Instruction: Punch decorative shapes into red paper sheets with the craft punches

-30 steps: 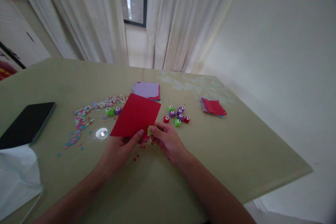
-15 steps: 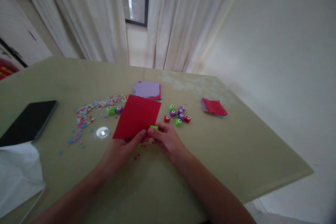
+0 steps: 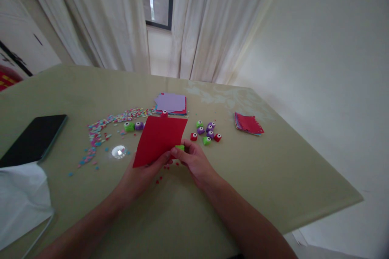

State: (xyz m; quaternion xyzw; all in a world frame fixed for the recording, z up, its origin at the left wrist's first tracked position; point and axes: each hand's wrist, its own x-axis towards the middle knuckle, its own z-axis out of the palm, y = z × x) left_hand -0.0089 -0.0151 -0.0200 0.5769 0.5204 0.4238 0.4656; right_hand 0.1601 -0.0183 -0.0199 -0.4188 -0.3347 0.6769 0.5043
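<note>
My left hand (image 3: 145, 173) is closed on a square sheet of red paper (image 3: 161, 135), thumb on top near the lower edge. At the sheet's lower right corner, my right hand (image 3: 196, 161) pinches a small green paper punch (image 3: 180, 147) between thumb and fingers. The punch meets the paper's edge there; its jaw is hidden by my fingers. A few tiny red paper cutouts (image 3: 159, 181) lie on the table below my hands. Right of the sheet sit several little eye-decorated punches, among them a red one (image 3: 193, 136) and a purple one (image 3: 210, 134).
Beyond the sheet lie a lilac-topped paper stack (image 3: 172, 102) and a red punch (image 3: 164, 113). Left are a green punch (image 3: 129, 126), a purple one (image 3: 139, 126), scattered pastel cutouts (image 3: 96, 129), a clear round item (image 3: 118, 152), a dark tablet (image 3: 35, 139) and a white mask (image 3: 22, 202). Punched squares (image 3: 248, 124) sit right.
The red sheet's far edge has dipped toward me, uncovering a red punch behind it. The green punch has turned in my right fingers and shows more of its side. Both hands stay nearly in place.
</note>
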